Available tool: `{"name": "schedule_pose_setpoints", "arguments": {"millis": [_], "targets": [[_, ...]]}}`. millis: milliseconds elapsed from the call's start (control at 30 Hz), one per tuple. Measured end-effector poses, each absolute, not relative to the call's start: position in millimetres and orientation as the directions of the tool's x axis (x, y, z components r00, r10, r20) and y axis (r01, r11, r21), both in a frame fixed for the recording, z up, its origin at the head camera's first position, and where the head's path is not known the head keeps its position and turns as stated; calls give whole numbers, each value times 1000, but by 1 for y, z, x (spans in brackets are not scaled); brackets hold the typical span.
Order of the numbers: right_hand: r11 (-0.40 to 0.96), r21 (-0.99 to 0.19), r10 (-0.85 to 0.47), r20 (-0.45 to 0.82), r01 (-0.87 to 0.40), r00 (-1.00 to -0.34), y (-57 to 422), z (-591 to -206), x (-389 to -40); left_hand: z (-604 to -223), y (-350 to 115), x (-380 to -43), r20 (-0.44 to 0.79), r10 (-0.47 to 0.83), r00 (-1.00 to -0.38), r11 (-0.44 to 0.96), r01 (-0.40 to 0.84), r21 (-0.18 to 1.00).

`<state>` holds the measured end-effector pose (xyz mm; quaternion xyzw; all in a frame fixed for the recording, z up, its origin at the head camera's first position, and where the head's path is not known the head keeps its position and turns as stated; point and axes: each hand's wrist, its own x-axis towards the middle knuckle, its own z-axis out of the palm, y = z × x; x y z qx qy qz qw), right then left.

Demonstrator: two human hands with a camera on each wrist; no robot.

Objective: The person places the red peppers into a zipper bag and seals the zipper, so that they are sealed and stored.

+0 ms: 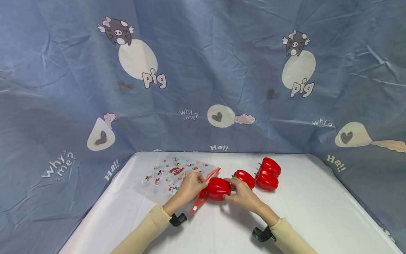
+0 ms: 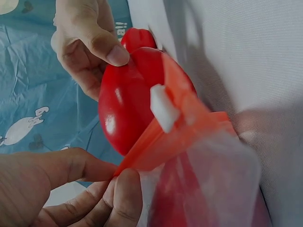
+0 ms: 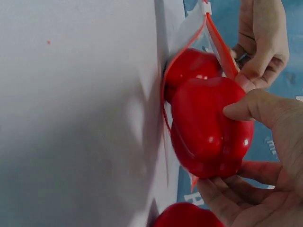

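My right hand (image 1: 242, 194) grips a glossy red bell pepper (image 1: 218, 189), thumb on one side and fingers on the other, at the mouth of a clear plastic zip bag (image 1: 168, 176) with cartoon prints. With thumb and forefinger, my left hand (image 1: 191, 187) pinches the bag's orange zip edge (image 2: 147, 151), holding the mouth apart. A white slider (image 2: 163, 108) sits on that edge. Inside the bag, just behind the held pepper, is another red bell pepper (image 3: 194, 68), partly hidden by it in the right wrist view.
To the right of my right hand lies a red bell pepper (image 1: 245, 178) with a green stem. Two more peppers, a nearer one (image 1: 266, 180) and a farther one (image 1: 271, 166), lie together beyond it. White cloth covers the table (image 1: 304, 197); a blue printed curtain (image 1: 203, 70) hangs behind.
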<state>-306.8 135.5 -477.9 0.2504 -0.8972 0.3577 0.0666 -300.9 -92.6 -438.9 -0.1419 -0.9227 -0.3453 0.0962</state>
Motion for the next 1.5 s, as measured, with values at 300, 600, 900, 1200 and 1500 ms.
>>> {"name": "schedule_pose_setpoints", "arguments": {"millis": [300,600,900,1200,1500], "targets": [[614,-617,-398,297,-492,-868,135,-478,-308,-439,-91,-301,288,198,-937,715,340,611],[583,-629,-402,328,-515,-855,126,-483,-307,-442,-91,-299,281,210,-937,697,345,629],[589,-636,-393,314,-499,-864,117,-489,-308,-441,-90,-301,288,205,-935,691,347,635],[561,-657,-413,305,-503,-858,110,-493,-310,-441,-90,-301,293,202,-934,700,347,624],[562,-674,-345,337,-480,-876,97,-502,-314,-442,-89,-300,264,211,-941,682,335,650]]}}
